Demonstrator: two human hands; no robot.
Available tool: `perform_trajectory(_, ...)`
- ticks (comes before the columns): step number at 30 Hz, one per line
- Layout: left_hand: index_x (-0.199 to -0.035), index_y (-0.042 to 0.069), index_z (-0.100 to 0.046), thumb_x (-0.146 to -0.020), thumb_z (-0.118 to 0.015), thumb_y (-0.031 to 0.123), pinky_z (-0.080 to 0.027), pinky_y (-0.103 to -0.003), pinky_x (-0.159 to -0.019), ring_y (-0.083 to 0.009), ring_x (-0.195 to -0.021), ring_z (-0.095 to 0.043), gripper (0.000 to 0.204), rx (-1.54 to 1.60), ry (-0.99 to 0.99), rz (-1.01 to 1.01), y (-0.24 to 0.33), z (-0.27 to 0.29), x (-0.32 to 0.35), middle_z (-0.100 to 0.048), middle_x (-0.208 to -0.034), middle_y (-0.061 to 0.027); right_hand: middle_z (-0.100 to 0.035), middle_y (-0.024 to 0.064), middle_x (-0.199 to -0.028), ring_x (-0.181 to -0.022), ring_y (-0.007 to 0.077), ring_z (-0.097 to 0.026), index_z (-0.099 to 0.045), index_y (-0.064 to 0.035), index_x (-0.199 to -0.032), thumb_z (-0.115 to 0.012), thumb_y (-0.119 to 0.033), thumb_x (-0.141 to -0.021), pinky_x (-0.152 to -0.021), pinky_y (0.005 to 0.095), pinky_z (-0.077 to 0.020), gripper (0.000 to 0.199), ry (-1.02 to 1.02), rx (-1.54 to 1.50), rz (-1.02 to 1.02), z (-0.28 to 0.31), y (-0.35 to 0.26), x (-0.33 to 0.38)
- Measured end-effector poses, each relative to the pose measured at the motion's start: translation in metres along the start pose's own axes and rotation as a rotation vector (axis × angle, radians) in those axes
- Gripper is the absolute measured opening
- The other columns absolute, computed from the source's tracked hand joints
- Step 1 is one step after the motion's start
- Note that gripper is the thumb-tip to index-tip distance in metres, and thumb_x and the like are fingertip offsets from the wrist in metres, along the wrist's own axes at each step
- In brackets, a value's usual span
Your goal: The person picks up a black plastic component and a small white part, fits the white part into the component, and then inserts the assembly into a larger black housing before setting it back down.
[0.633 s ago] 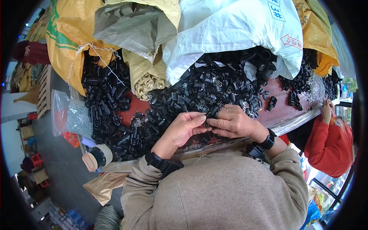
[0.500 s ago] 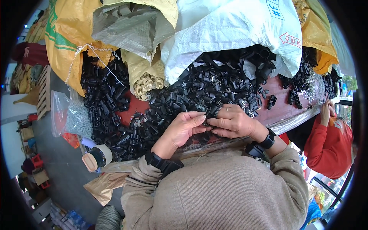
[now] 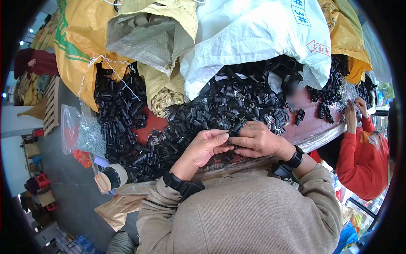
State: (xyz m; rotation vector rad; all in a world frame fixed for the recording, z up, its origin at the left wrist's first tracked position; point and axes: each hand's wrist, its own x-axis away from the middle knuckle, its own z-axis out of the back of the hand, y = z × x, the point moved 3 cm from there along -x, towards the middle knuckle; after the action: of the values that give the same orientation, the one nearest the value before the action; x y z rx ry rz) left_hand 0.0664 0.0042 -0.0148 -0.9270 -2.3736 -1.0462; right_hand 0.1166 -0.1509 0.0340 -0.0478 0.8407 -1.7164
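Note:
My left hand (image 3: 208, 145) and my right hand (image 3: 259, 140) meet fingertip to fingertip over the near edge of the table. Both are closed in a pinch around a small dark part (image 3: 231, 139), mostly hidden by the fingers; its kind cannot be made out. Just beyond my hands spreads a heap of small black plastic parts (image 3: 220, 106), with shiny metal bits (image 3: 277, 120) mixed in. A second pile of black plastic pieces (image 3: 120, 106) lies to the left.
Behind the heap lie a white woven sack (image 3: 253, 38) and a yellow sack (image 3: 78, 46). At left are a clear bag of small metal pieces (image 3: 91, 133) and a round container (image 3: 114, 175). A co-worker in a red top (image 3: 363, 156) works at the table's right end.
My hands stay pinched together with hardly any shift. The co-worker's hands have moved up and farther over the table at the right. The whole view has shifted slightly.

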Motion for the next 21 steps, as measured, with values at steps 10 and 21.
perform_trajectory(10,-0.103,-0.003,-0.05,-0.082,-0.051,0.011,-0.049,-0.025,-0.071,-0.0222,-0.082,-0.059,0.025,0.076,-0.036,-0.073,-0.001,0.005,0.0,-0.057,-0.095,-0.0134,-0.045,0.0075,-0.061,-0.053,0.0234,-0.047,-0.057,-0.0025,-0.088,-0.064,-0.013,-0.066,-0.049,0.0321,-0.0385,0.025,0.165,-0.101,-0.296,0.014,0.018,0.006)
perform_trajectory(21,-0.1,-0.002,-0.051,-0.084,-0.048,0.01,-0.049,-0.026,-0.073,-0.0234,-0.085,-0.058,0.02,0.137,-0.033,-0.122,0.005,0.007,-0.004,-0.057,-0.095,-0.0145,-0.047,0.0112,-0.068,-0.062,0.0279,-0.052,-0.049,-0.0049,-0.076,-0.055,-0.009,-0.068,-0.052,0.0365,-0.0413,0.011,0.117,0.539,-0.443,0.006,0.083,-0.003)
